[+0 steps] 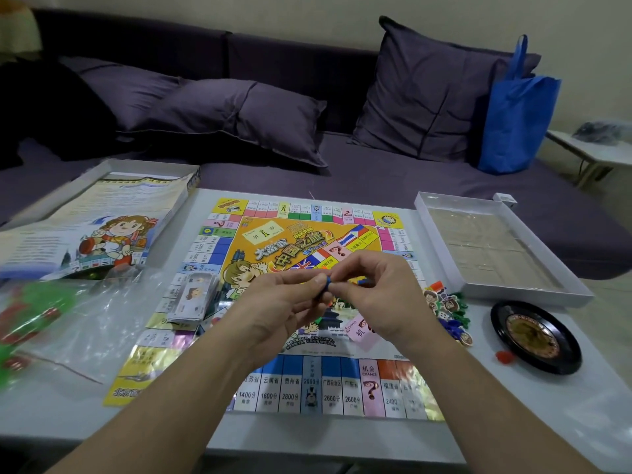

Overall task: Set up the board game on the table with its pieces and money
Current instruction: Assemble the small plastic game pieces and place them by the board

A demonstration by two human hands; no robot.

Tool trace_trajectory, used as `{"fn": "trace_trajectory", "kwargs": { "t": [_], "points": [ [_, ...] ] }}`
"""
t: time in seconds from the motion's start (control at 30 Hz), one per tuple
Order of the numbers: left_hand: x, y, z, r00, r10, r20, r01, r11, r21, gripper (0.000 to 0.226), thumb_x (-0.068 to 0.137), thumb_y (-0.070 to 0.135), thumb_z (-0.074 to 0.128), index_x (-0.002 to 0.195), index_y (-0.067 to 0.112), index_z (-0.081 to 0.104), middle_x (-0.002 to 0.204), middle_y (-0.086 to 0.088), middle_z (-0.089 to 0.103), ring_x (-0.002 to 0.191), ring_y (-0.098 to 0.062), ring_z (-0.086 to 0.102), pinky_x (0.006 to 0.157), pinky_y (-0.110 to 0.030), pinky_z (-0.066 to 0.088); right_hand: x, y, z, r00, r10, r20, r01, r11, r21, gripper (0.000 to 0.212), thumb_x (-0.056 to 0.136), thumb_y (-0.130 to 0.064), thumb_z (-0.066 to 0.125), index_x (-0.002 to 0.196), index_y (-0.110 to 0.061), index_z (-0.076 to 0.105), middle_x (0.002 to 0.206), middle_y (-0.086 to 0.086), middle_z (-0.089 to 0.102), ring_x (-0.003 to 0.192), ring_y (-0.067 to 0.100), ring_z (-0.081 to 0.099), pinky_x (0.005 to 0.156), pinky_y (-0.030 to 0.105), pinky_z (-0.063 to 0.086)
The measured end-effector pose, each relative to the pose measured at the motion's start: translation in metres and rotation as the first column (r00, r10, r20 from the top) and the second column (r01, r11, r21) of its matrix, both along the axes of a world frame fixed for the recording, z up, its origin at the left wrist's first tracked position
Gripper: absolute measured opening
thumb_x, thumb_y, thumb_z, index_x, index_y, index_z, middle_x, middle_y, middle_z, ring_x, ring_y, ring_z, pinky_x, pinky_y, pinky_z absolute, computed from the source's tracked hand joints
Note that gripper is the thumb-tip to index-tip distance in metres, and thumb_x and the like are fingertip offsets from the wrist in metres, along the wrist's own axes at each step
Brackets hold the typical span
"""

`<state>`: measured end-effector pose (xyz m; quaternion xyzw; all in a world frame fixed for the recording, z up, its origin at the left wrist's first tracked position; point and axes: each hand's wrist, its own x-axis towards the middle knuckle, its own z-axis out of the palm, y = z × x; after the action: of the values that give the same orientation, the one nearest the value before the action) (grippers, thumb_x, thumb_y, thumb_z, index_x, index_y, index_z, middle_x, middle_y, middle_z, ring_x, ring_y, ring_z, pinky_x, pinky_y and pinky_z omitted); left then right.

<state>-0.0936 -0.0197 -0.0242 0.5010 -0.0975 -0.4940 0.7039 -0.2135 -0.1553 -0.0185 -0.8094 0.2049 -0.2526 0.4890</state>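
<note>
A small blue piece (pixel 327 283) is pinched between the left hand (pixel 290 311) and right hand (pixel 379 295) above the board (pixel 393 241) — seemingly being fitted or separated. Next, it likely needs placing on the board, money (pixel 193 297) still bundled.

The person's 2 forearms entered from the bottom edge, bare as far as the view reached, with no sleeve showing. The left hand (pixel 280 313) and the right hand (pixel 379 295) were bare too. Short, unpainted nails showed on the fingertips.
</note>
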Motion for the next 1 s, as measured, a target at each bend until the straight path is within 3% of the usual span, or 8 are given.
{"fn": "trace_trajectory", "kwargs": {
  "t": [0.13, 0.23, 0.33, 0.43, 0.67, 0.8, 0.9, 1.0],
  "points": [
    [0.004, -0.004, -0.008, 0.993, 0.104, 0.050, -0.108, 0.989, 0.099, 0.016, 0.095, -0.002, 0.066, 0.108, -0.004, 0.075, 0.092, -0.019, 0.075, 0.071, -0.019, 0.071, 0.065, -0.025, 0.062, 0.004, -0.012, -0.015, 0.988, -0.123, -0.093, 0.121, 0.992, -0.019, 0.027, 0.095, -0.003, 0.071, 0.094, -0.028, 0.079, 0.094, -0.013, 0.074, 0.088, 0.004, 0.070, 0.078, 0.024, 0.060],
    [0.009, -0.004, -0.012, 0.986, 0.164, 0.033, -0.167, 0.975, 0.146, 0.014, 0.098, -0.001, 0.064, 0.107, -0.005, 0.074, 0.096, -0.019, 0.074, 0.072, -0.019, 0.069, 0.065, -0.027, 0.061, 0.010, -0.019, -0.029, 0.931, -0.250, -0.267, 0.178, 0.947, -0.267, 0.025, 0.099, -0.009, 0.067, 0.101, -0.032, 0.077, 0.107, -0.014, 0.068, 0.090, 0.001, 0.062, 0.072, 0.015, 0.051],
    [0.011, -0.005, -0.013, 0.980, 0.195, 0.029, -0.197, 0.965, 0.175, 0.014, 0.099, 0.000, 0.063, 0.106, -0.004, 0.075, 0.098, -0.018, 0.072, 0.079, -0.021, 0.066, 0.070, -0.031, 0.057, 0.019, -0.018, -0.046, 0.881, -0.283, -0.379, 0.102, 0.896, -0.432, 0.019, 0.099, -0.021, 0.070, 0.115, -0.030, 0.076, 0.115, -0.008, 0.057, 0.106, 0.012, 0.056, 0.094, 0.033, 0.053],
    [0.012, -0.005, -0.014, 0.979, 0.204, 0.032, -0.206, 0.962, 0.178, 0.016, 0.099, -0.003, 0.061, 0.106, -0.004, 0.075, 0.097, -0.019, 0.070, 0.082, -0.023, 0.065, 0.076, -0.035, 0.054, 0.028, -0.012, -0.057, 0.846, -0.304, -0.439, 0.060, 0.871, -0.488, 0.024, 0.099, -0.030, 0.071, 0.122, -0.027, 0.073, 0.121, -0.003, 0.055, 0.122, 0.019, 0.048, 0.100, 0.040, 0.050],
    [0.015, -0.003, -0.013, 0.983, 0.181, 0.021, -0.182, 0.973, 0.144, 0.017, 0.098, -0.005, 0.061, 0.105, -0.004, 0.076, 0.093, -0.017, 0.071, 0.081, -0.023, 0.068, 0.074, -0.031, 0.061, 0.033, -0.010, -0.061, 0.834, -0.369, -0.411, 0.139, 0.860, -0.491, 0.007, 0.095, -0.018, 0.075, 0.097, -0.025, 0.073, 0.108, -0.008, 0.052, 0.117, 0.018, 0.046, 0.092, 0.041, 0.050],
    [0.015, -0.001, -0.011, 0.987, 0.153, 0.057, -0.159, 0.981, 0.113, 0.017, 0.096, -0.007, 0.065, 0.106, -0.002, 0.077, 0.097, -0.019, 0.076, 0.084, -0.023, 0.072, 0.078, -0.031, 0.062, 0.030, -0.010, -0.041, 0.912, -0.305, -0.273, 0.223, 0.929, -0.295, 0.012, 0.098, -0.015, 0.071, 0.092, -0.026, 0.070, 0.099, -0.009, 0.065, 0.099, 0.012, 0.062, 0.086, 0.032, 0.054],
    [0.013, -0.001, -0.009, 0.985, 0.149, 0.091, -0.158, 0.982, 0.099, 0.018, 0.093, -0.007, 0.069, 0.109, -0.001, 0.076, 0.105, -0.023, 0.078, 0.092, -0.027, 0.075, 0.085, -0.034, 0.063, 0.020, -0.006, -0.014, 0.984, -0.103, -0.146, 0.109, 0.994, 0.034, 0.014, 0.095, -0.009, 0.073, 0.091, -0.022, 0.075, 0.086, -0.002, 0.075, 0.083, 0.011, 0.071, 0.077, 0.027, 0.059],
    [0.008, -0.002, -0.006, 0.988, 0.111, 0.104, -0.119, 0.990, 0.075, 0.018, 0.093, -0.004, 0.069, 0.109, -0.003, 0.076, 0.106, -0.024, 0.077, 0.096, -0.030, 0.076, 0.082, -0.033, 0.064, 0.008, 0.001, 0.004, 0.999, 0.012, -0.040, -0.004, 0.978, 0.211, 0.016, 0.094, -0.004, 0.074, 0.091, -0.018, 0.081, 0.086, 0.004, 0.078, 0.084, 0.017, 0.074, 0.075, 0.026, 0.059]
  ]
}}
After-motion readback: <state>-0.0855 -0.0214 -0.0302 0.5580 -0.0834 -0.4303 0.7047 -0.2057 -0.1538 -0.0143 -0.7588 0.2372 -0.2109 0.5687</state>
